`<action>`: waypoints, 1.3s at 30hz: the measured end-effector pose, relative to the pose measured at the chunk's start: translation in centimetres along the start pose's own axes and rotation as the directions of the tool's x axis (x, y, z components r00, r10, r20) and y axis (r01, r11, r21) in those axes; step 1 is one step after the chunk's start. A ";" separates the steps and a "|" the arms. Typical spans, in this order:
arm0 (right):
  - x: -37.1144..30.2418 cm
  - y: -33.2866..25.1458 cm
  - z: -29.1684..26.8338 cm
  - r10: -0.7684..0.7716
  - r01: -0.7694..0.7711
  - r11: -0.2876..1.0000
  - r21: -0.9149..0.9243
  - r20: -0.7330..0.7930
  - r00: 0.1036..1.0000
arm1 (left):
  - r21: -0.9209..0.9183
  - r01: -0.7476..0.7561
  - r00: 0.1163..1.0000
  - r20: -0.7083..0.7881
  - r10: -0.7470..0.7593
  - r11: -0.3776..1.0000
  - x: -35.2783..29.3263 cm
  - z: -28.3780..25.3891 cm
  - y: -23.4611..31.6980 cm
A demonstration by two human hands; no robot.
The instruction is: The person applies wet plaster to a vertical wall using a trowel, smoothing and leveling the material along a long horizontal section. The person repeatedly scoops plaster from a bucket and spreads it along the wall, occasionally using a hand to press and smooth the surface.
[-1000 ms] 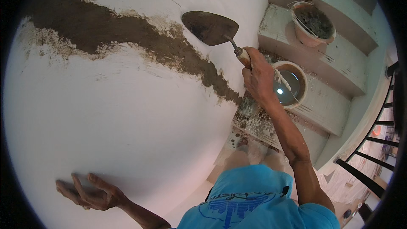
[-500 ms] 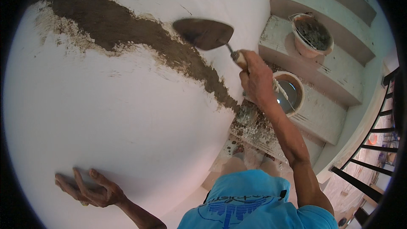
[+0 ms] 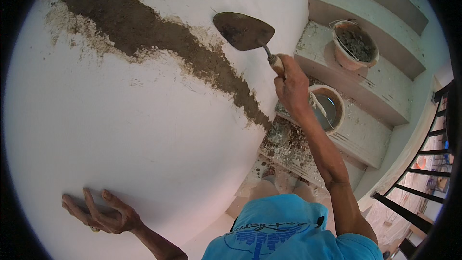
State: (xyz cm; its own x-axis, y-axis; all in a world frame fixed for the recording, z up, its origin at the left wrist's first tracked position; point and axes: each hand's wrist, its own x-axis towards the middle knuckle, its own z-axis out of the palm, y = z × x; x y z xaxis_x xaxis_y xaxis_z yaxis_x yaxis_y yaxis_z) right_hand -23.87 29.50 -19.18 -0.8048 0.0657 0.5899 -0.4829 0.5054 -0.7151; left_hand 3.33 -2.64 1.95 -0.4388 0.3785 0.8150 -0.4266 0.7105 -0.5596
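Note:
My right hand (image 3: 292, 86) is closed round the wooden handle of a pointed trowel (image 3: 244, 31). Its dark, smeared blade lies over the white wall (image 3: 144, 149), just to the upper right of a long band of brown mortar (image 3: 139, 26). Whether the blade touches the wall I cannot tell. That band runs from the upper left down to the stairs, with ragged, flaking edges. At the lower left my left hand (image 3: 103, 214) rests against the white wall, fingers spread and holding nothing.
Concrete stairs (image 3: 351, 84) climb at the right. One step bears a bucket of grey mortar (image 3: 355, 43), and below it stands a bucket of water (image 3: 327, 108) with a white thing across its rim. Crumbled debris (image 3: 288, 142) litters the wall's foot. A black railing (image 3: 409, 212) borders the right.
The trowel has moved right and slightly up, off the edge of the mortar band. My right hand has shifted with it; my left hand stays put.

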 end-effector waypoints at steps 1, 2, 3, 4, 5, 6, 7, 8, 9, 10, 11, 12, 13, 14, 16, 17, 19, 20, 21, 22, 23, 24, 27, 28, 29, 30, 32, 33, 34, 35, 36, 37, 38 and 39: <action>-0.3 -0.2 0.1 0.005 -0.005 1.000 0.007 0.026 1.000 | 0.007 0.006 1.000 0.001 -0.006 1.000 0.0 0.0 0.1; -1.0 -0.5 0.1 0.009 -0.010 1.000 0.014 0.051 0.999 | -0.007 0.007 1.000 -0.001 -0.007 1.000 0.1 0.0 0.1; -1.2 -0.7 0.1 0.013 -0.014 1.000 0.020 0.077 0.997 | -0.021 0.007 1.000 -0.004 -0.007 1.000 0.1 0.0 0.1; -1.0 -0.5 0.1 0.000 -0.001 1.000 0.012 0.047 0.999 | -0.039 0.006 1.000 -0.007 -0.006 0.999 0.1 0.0 0.0; -0.5 -0.2 0.1 -0.013 0.013 1.000 0.003 0.017 1.000 | -0.041 0.004 1.000 -0.011 -0.005 0.999 0.1 0.0 0.0; -0.2 -0.1 0.1 -0.026 0.026 1.000 -0.006 -0.013 1.000 | -0.043 0.003 1.000 -0.016 -0.003 0.999 0.2 0.1 0.0; -0.3 0.0 0.3 -0.008 0.008 1.000 0.002 -0.008 1.000 | -0.045 0.004 1.000 -0.021 -0.005 0.999 0.2 0.1 0.1; -0.7 0.2 0.6 0.010 -0.010 1.000 0.009 -0.002 1.000 | -0.044 0.001 1.000 -0.021 -0.002 0.999 0.2 0.1 0.1; -1.0 0.2 0.7 0.027 -0.027 0.999 0.016 0.003 1.000 | -0.043 -0.002 1.000 -0.022 0.001 0.999 0.2 0.1 0.0; -1.2 0.1 0.7 0.017 -0.018 0.999 0.030 0.019 1.000 | -0.039 -0.006 1.000 -0.022 0.005 0.999 0.2 0.1 0.0; -1.4 -0.1 0.6 0.007 -0.009 0.999 0.044 0.034 0.999 | -0.036 0.003 1.000 -0.021 -0.004 0.999 0.2 0.1 0.0; -1.5 -0.1 0.6 -0.002 0.000 0.998 0.057 0.049 0.999 | -0.033 0.011 1.000 -0.021 -0.012 0.999 0.2 0.0 0.1; -1.1 0.0 0.6 0.007 -0.010 0.999 0.050 0.042 0.999 | -0.033 0.017 1.000 -0.020 -0.018 0.999 0.2 0.0 0.2; -0.5 0.2 0.6 0.017 -0.019 0.999 0.042 0.035 0.999 | -0.036 0.021 1.000 -0.019 -0.022 0.999 0.2 0.0 0.2; -0.4 0.3 0.7 0.031 -0.032 0.999 0.044 0.033 0.999 | -0.042 0.032 0.999 -0.016 -0.033 0.999 0.2 0.0 0.3; -1.0 0.5 0.8 0.035 -0.037 0.998 0.053 0.038 0.999 | -0.055 0.031 0.999 -0.017 -0.032 0.998 0.2 0.1 0.3; -1.3 0.7 1.0 0.025 -0.027 0.998 0.050 0.036 0.999 | -0.078 0.026 0.999 -0.018 -0.027 0.997 0.0 0.2 0.2; -1.4 0.8 0.9 0.012 -0.013 0.999 0.039 0.029 1.000 | -0.069 0.026 1.000 -0.015 -0.027 0.997 0.0 0.2 0.1; -1.4 0.9 1.0 -0.001 0.000 1.000 0.027 0.022 1.000 | -0.061 0.026 1.000 -0.013 -0.027 0.998 -0.1 0.2 0.1; -1.4 0.8 1.0 0.022 -0.024 0.999 0.048 0.028 0.999 | -0.057 0.027 1.000 -0.010 -0.028 0.998 -0.1 0.2 0.0; -1.3 0.6 0.9 0.046 -0.048 0.996 0.069 0.036 0.998 | -0.052 0.029 1.000 -0.008 -0.030 0.998 -0.2 0.1 0.0; -1.3 0.5 0.9 0.069 -0.073 0.993 0.090 0.043 0.997 | -0.046 0.031 0.999 -0.006 -0.031 0.998 -0.2 0.1 -0.1; -2.4 1.2 1.1 0.080 -0.085 0.995 0.050 0.097 0.992 | -0.042 0.038 0.999 -0.008 -0.038 0.998 0.0 0.2 0.3; -2.3 1.3 1.2 0.050 -0.054 0.997 0.051 0.080 0.996 | -0.039 0.033 0.999 -0.006 -0.033 0.999 0.0 0.2 0.3; -2.0 1.4 1.2 0.020 -0.023 0.998 0.051 0.063 0.998 | -0.044 0.028 1.000 -0.009 -0.028 0.999 0.0 0.1 0.2; -1.9 1.5 1.3 -0.010 0.008 0.999 0.050 0.046 0.999 | -0.050 0.022 1.000 -0.013 -0.023 0.999 0.0 0.1 0.1; -2.3 1.1 1.5 0.048 -0.053 0.997 0.063 0.075 0.996 | -0.074 0.014 0.999 -0.030 -0.017 0.997 0.2 0.2 0.2; -2.6 1.0 1.6 0.078 -0.084 0.994 0.069 0.090 0.993 | -0.089 0.008 0.999 -0.044 -0.012 0.996 0.4 0.2 0.3; -2.9 1.5 1.8 0.062 -0.070 0.994 0.079 0.091 0.994 | -0.104 0.004 0.998 -0.062 -0.011 0.995 0.5 0.3 0.5; -3.3 2.2 2.1 0.047 -0.055 0.995 0.088 0.091 0.995 | -0.097 0.013 0.999 -0.049 -0.018 0.995 0.5 0.3 0.6; -3.5 2.8 2.2 0.032 -0.041 0.995 0.096 0.091 0.995 | -0.090 0.021 0.999 -0.035 -0.025 0.996 0.4 0.4 0.6; -3.3 2.4 2.2 0.019 -0.026 0.996 0.085 0.081 0.997 | -0.080 0.024 1.000 -0.017 -0.025 0.996 0.2 0.3 0.4; -2.8 1.9 2.0 0.006 -0.011 0.997 0.072 0.070 0.998 | -0.065 0.021 1.000 -0.008 -0.022 0.998 0.1 0.2 0.2; -2.5 1.5 2.1 -0.008 0.004 0.998 0.060 0.060 0.998 | -0.049 0.018 1.000 0.000 -0.018 0.999 0.0 0.1 0.1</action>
State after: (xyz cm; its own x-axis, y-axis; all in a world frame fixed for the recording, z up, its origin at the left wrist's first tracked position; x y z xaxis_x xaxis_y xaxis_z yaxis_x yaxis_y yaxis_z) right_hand -23.29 28.30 -22.52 -0.8202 0.0102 0.5719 -0.5060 0.4534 -0.7338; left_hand 3.24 -2.60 1.87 -0.4314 0.3654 0.8248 -0.3953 0.7453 -0.5369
